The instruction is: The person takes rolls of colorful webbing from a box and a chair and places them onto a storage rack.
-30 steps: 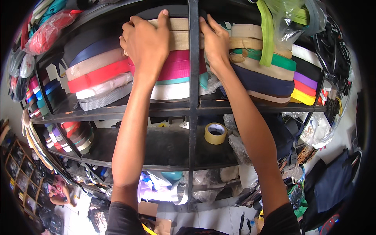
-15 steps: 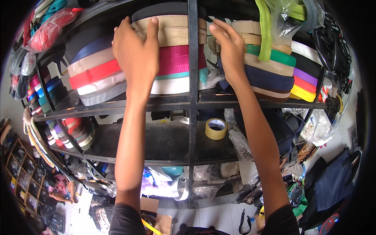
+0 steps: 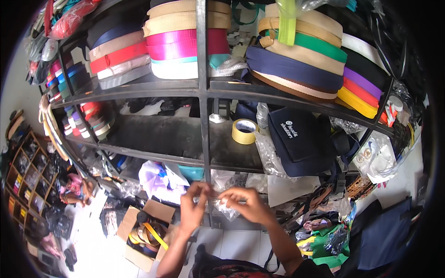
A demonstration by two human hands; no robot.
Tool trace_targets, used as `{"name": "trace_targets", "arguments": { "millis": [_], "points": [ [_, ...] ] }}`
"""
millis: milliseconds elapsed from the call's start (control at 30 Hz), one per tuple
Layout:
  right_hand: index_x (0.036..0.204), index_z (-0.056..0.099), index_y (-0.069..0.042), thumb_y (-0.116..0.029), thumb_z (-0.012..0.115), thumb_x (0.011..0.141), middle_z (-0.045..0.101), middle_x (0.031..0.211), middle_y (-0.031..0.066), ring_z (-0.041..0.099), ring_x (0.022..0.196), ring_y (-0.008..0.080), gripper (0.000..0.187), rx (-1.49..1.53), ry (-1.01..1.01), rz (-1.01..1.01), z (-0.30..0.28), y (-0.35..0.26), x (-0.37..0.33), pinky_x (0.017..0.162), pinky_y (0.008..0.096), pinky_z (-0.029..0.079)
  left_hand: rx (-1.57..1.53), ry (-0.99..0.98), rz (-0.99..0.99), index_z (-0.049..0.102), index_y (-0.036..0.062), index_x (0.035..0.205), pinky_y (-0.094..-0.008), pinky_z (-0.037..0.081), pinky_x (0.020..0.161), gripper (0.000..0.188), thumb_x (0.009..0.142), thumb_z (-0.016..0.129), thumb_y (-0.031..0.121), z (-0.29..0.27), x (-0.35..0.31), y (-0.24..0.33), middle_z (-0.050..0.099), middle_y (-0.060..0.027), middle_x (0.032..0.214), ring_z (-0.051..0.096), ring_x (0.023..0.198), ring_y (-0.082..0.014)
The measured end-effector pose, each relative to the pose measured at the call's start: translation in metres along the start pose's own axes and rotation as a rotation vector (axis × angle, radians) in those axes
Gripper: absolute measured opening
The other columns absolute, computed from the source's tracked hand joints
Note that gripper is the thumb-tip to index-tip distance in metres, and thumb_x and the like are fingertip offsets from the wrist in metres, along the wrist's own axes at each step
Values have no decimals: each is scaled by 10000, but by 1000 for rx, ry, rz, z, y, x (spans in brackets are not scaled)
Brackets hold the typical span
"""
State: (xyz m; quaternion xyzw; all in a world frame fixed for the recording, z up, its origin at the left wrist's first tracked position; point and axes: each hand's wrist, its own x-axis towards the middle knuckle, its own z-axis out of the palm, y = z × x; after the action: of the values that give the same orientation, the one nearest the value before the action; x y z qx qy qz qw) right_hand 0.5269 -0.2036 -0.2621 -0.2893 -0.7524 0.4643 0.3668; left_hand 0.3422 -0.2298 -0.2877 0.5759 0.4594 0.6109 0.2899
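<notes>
Matt woven webbing rolls [image 3: 185, 41] on seemingly dark metal shelving [image 3: 201, 116].

Coloured webbing rolls [image 3: 185, 44] fill the dark shelf rack [image 3: 202, 92], above a tape roll [image 3: 244, 131] and a navy bag [image 3: 296, 139].

Both hands [image 3: 222, 204] down from shelf rolls [image 3: 185, 41].

Two bare forearms rise from the lower edge. The left hand [image 3: 193, 206] and right hand [image 3: 245, 204] carry no gloves, rings or watch that can be made out. Below the elbows, a dark sleeve [image 3: 315, 270] edge shows on the right arm. Beneath the hands, a dark garment [image 3: 222, 268] with a reddish pattern covers the body.
</notes>
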Motion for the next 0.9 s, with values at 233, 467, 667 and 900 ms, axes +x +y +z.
{"name": "trace_targets", "arguments": {
  "millis": [233,467,667,900],
  "points": [
    [997,646,22,-203,629,900,677,817,64,616,742,95,245,223,-127,364,44,116,-121,693,260,483,227,-353,-275,619,-1,1005,-344,507,661,143,913,529,62,46,-129,-70,675,-139,836,680,775,-200],
    [997,689,-29,-177,619,879,699,822,85,656,744,130,202,-27,-55,650,68,168,-250,688,289,508,-6,-792,-535,644,4,1061,-308,533,717,214,879,537,39,47,-212,-127,681,-106,971,671,793,-178],
    [1001,690,-19,-156,605,882,706,841,73,677,747,154,201,-14,363,915,108,184,-328,681,280,535,74,-938,-449,616,40,1065,-328,528,709,206,890,590,147,27,-200,-147,705,-103,925,676,776,-204],
    [1021,680,-12,-174,602,892,702,833,68,658,711,124,221,-14,589,984,223,140,-323,631,260,522,74,-1146,-372,612,45,1067,-333,527,721,195,912,567,154,-25,-189,-164,704,-85,940,676,788,-221]
  ]
}}
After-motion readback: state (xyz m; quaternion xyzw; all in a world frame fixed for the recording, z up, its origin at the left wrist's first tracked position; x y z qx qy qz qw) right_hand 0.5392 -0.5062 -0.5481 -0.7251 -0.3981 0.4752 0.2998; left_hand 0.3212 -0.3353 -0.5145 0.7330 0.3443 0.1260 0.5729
